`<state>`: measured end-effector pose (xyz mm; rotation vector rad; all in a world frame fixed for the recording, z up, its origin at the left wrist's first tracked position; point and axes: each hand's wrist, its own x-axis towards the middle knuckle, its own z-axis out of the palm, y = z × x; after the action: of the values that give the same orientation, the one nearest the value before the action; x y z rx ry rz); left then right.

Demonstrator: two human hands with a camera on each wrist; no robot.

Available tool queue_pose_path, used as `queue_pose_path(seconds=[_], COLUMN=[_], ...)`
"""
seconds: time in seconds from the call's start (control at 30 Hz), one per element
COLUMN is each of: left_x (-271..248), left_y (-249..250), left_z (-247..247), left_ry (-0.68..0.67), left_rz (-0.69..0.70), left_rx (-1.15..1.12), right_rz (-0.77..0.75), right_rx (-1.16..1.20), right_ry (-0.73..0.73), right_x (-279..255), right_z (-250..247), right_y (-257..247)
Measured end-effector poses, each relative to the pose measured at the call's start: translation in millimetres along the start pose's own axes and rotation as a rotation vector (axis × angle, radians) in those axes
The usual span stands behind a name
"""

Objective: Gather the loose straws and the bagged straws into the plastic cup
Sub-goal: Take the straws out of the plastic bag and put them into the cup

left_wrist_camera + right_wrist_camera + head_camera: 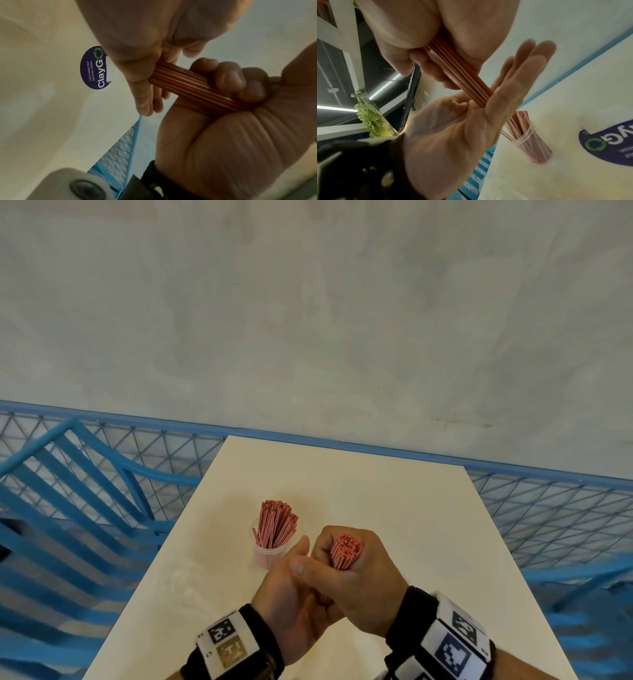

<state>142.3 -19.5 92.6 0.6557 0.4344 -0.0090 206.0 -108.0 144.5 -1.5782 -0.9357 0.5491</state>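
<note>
- We see the right hand clenched around a bundle of straws, red with white stripes, held nearly upright with its top ends sticking out above the fist.
- In the right wrist view the left hand lies flat with straight fingers, its palm against the lower end of the bundle; it grips nothing.
- From the head view the left hand sits just beside the right one, thumb up, the two touching.
- In the left wrist view the bundle runs between both hands, with the right hand's fingers curled over it.
- We cannot tell whether this bundle is in a bag.
- The plastic cup stands on the white table just beyond the left hand, clear-walled and already holding more straws that fan out above its rim.
- A dark blue round sticker reading "ClayGo" lies on the table.
- Blue chairs stand to the left of the table, and a blue mesh railing runs behind it.
</note>
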Motion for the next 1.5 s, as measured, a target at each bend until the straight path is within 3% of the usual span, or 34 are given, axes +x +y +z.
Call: queue_pose_path(seconds=[0.27,0.33,0.43,0.53,0.63,0.77,0.93,1.13,1.3,1.5], left_x=[-2,-1,-4,-20,-29,-21,-8,-1,-1,2], left_y=[8,14,35,55,57,43,28,30,39,41], left_z=[0,-10,-22,-18,-13,-20,-25,-37,-51,-51], left_ry=[0.016,0.112,0.260,0.156,-0.021,-0.007,0.108,0.058,0.071,0.099], left_rz=[-0.083,-0.004,0.243,0.456,0.329,0.157,0.120,0.134,0.120,0.234], left_rx=[-0.051,0.162,0.529,1.067,1.738,2.104,2.257,2.432,2.423,2.286], right_rz=[0.122,0.148,0.249,0.294,0.316,0.318,0.314,0.330,0.303,0.280], right_rx=[-0.010,-0.048,-0.271,-0.717,-1.046,-1.289,-1.395,-1.431,-1.463,-1.566], right_ry=[0.054,0.045,-0.040,-0.224,-0.380,-0.483,-0.546,-0.563,-0.603,-0.697], right_x=[-1,1,5,9,13,17,23,27,31,45], right_z=[3,1,-6,-12,-13,-3,13,15,0,11], right_y=[5,4,13,26,31,33,39,35,27,24])
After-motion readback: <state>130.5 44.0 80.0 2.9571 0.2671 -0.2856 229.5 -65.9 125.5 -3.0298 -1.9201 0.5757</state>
